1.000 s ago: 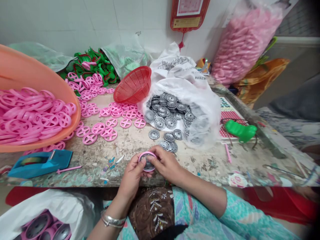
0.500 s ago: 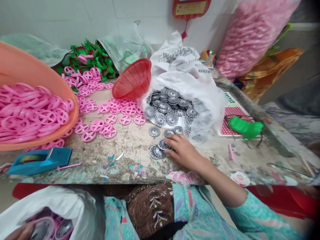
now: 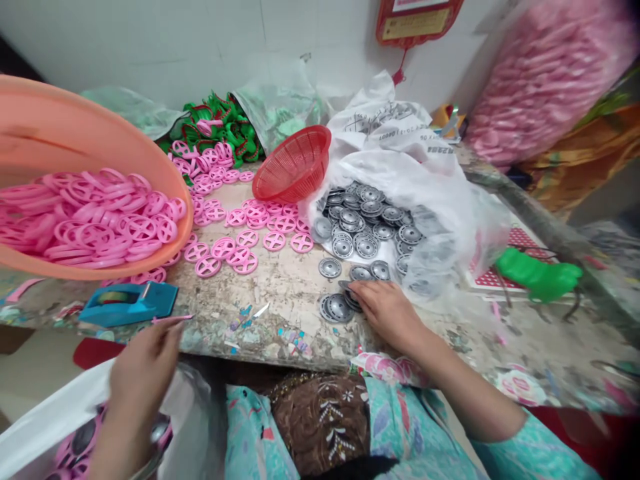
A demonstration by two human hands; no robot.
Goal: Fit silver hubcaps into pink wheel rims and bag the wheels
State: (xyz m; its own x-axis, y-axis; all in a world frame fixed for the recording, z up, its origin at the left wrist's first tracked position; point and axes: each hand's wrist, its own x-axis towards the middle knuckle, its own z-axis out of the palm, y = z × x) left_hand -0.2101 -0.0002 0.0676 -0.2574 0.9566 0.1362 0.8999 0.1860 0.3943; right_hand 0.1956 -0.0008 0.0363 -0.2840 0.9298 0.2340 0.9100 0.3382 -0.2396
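My right hand (image 3: pixel 387 308) rests on the worktop with its fingertips closed on a grey metal disc (image 3: pixel 345 287) at the top of a small pile of discs (image 3: pixel 336 308). More grey discs (image 3: pixel 367 223) spill from an open white plastic bag (image 3: pixel 440 200) just beyond. My left hand (image 3: pixel 143 363) hovers below the table's front edge, fingers stretched out and empty, above a white bag (image 3: pixel 40 423) at lower left. That bag holds pink-rimmed wheels with grey centres (image 3: pixel 80 440). Loose pink spoked rings (image 3: pixel 235 253) lie on the table between the hands and the wall.
A tilted orange basin (image 3: pixel 173 183) full of pink rings fills the left. A blue tape dispenser (image 3: pixel 127 303) sits near the front edge. A red mesh basket (image 3: pixel 295 167), green parts (image 3: pixel 220 127), a green toy piece (image 3: pixel 537 275) and a big bag of pink parts (image 3: pixel 545 80) stand farther back.
The assembled pink wheel has left my hands. My left hand dipped into the lower-left bag and now comes up empty. My right hand moved to the pile of grey discs.
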